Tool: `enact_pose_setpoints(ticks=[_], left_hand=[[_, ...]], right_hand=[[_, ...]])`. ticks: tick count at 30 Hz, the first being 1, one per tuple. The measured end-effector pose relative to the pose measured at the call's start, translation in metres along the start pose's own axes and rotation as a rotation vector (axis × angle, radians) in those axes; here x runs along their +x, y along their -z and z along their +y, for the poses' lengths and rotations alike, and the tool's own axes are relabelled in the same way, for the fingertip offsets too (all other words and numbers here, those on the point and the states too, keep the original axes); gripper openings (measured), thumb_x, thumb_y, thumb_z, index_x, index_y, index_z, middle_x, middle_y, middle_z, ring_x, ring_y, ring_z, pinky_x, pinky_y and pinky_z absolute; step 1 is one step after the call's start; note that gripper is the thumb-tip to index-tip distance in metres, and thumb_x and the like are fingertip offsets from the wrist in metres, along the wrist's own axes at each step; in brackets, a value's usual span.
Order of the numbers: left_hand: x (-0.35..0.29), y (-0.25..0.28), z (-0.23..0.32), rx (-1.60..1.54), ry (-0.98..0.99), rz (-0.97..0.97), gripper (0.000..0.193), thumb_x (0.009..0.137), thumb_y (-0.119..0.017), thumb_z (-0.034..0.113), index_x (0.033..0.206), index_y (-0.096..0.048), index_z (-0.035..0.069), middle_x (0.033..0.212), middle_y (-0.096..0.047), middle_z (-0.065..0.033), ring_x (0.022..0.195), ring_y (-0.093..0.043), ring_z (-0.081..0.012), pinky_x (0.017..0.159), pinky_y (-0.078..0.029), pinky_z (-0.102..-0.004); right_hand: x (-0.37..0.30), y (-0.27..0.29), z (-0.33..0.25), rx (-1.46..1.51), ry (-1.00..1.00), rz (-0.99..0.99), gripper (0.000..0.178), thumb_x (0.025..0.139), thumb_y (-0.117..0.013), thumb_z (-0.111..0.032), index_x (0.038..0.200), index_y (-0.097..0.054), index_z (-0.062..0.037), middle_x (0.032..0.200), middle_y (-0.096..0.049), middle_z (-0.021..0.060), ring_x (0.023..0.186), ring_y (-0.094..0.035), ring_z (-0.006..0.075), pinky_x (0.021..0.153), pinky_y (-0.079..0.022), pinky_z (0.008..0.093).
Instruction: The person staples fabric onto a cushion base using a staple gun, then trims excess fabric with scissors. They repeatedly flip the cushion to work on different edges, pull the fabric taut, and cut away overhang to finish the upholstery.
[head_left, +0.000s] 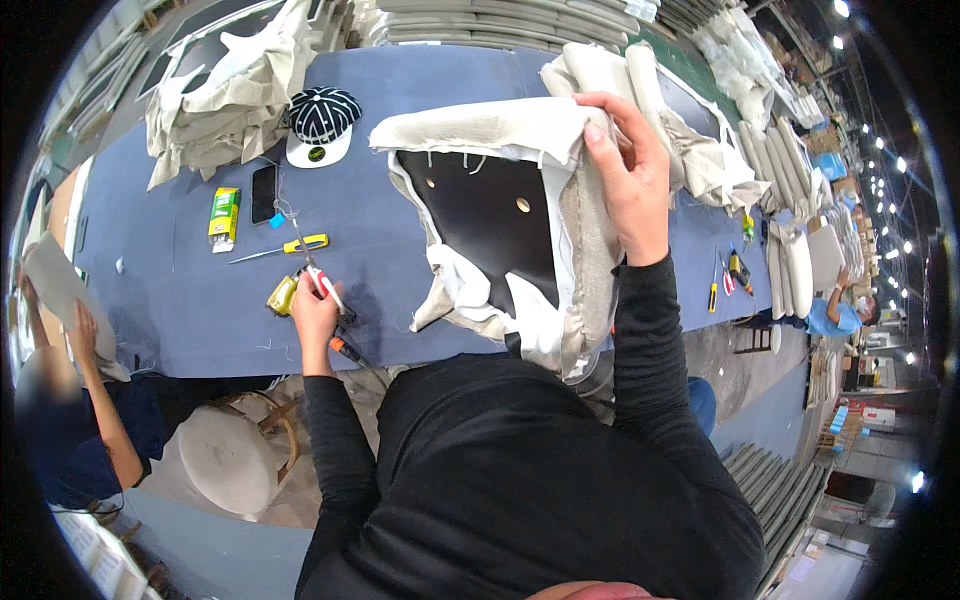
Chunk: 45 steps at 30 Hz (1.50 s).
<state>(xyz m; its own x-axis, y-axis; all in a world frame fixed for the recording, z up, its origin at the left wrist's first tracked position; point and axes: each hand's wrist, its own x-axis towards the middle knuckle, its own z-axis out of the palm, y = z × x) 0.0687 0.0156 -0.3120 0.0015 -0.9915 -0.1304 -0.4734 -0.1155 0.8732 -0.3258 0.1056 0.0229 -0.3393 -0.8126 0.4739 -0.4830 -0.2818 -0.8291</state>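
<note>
My right hand (632,160) grips the upper right corner of a beige upholstered seat panel (597,240), tilted up over the table. Its underside faces me: a black board (490,225) with small holes, ringed by loose beige fabric and white lining. Loose flaps hang at its lower end. At the left, my left hand (317,310) is closed around a hand tool with red-and-white handles (325,286), its thin metal end pointing away from me; the exact kind is unclear. Right beside that hand lies a yellow-green power tool (283,296), partly covered by the fingers.
A yellow screwdriver (305,243), a phone (264,194), a green-yellow box (224,219) and a striped cap (322,125) lie on the blue table (180,300). Fabric covers (215,115) are heaped at the far left, more panels (690,120) far right. A co-worker (95,410) works at left.
</note>
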Motion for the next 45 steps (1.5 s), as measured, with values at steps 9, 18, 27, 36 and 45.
enact_pose_setpoints(ticks=[9,18,27,36,45], left_hand=[[-0.107,-0.041,0.24,-0.183,-0.818,-0.241,0.028,0.083,-0.089,0.015,0.094,-0.067,0.002,0.076,-0.063,-0.0095,0.062,-0.062,-0.0228,0.06,-0.051,-0.0349],[-0.117,-0.065,0.29,0.042,-0.77,-0.344,0.033,0.096,-0.08,0.022,0.11,-0.057,0.003,0.076,-0.061,-0.0178,0.071,-0.066,-0.0451,0.064,-0.05,-0.0493],[-0.13,-0.065,0.278,0.001,-0.742,-0.286,0.03,0.094,-0.078,0.015,0.116,-0.062,0.004,0.079,-0.066,-0.0145,0.07,-0.068,-0.0397,0.069,-0.054,-0.044],[-0.138,-0.055,0.283,-0.076,-0.648,-0.313,0.023,0.095,-0.076,0.01,0.114,-0.064,0.004,0.075,-0.066,-0.0129,0.066,-0.068,-0.0333,0.066,-0.054,-0.0398],[-0.133,-0.054,0.286,-0.09,-0.592,-0.326,0.021,0.096,-0.076,0.01,0.111,-0.064,0.004,0.077,-0.068,-0.0158,0.066,-0.071,-0.0368,0.064,-0.054,-0.041]], right_hand=[[0.001,-0.014,-0.002,-0.145,0.149,0.046,0.023,0.102,-0.077,-0.018,0.122,-0.077,-0.0064,0.1,-0.079,0.0038,0.09,-0.07,0.0086,0.084,-0.055,0.0262],[-0.011,-0.005,0.005,0.113,0.097,-0.072,0.051,0.095,-0.067,-0.007,0.145,-0.067,0.0063,0.137,-0.073,0.0156,0.128,-0.068,0.0198,0.114,-0.05,0.034],[-0.012,-0.007,-0.002,0.09,0.132,-0.118,0.049,0.096,-0.068,-0.007,0.143,-0.069,0.0062,0.135,-0.075,0.0148,0.125,-0.07,0.0195,0.111,-0.052,0.0339],[-0.013,-0.012,-0.009,0.121,0.073,-0.102,0.05,0.095,-0.068,-0.008,0.143,-0.068,0.0069,0.133,-0.075,0.0161,0.126,-0.069,0.0206,0.112,-0.051,0.0342],[-0.012,-0.012,-0.012,0.116,0.043,-0.095,0.051,0.096,-0.07,-0.011,0.143,-0.067,0.0074,0.132,-0.074,0.0177,0.125,-0.07,0.0221,0.112,-0.051,0.0351]])
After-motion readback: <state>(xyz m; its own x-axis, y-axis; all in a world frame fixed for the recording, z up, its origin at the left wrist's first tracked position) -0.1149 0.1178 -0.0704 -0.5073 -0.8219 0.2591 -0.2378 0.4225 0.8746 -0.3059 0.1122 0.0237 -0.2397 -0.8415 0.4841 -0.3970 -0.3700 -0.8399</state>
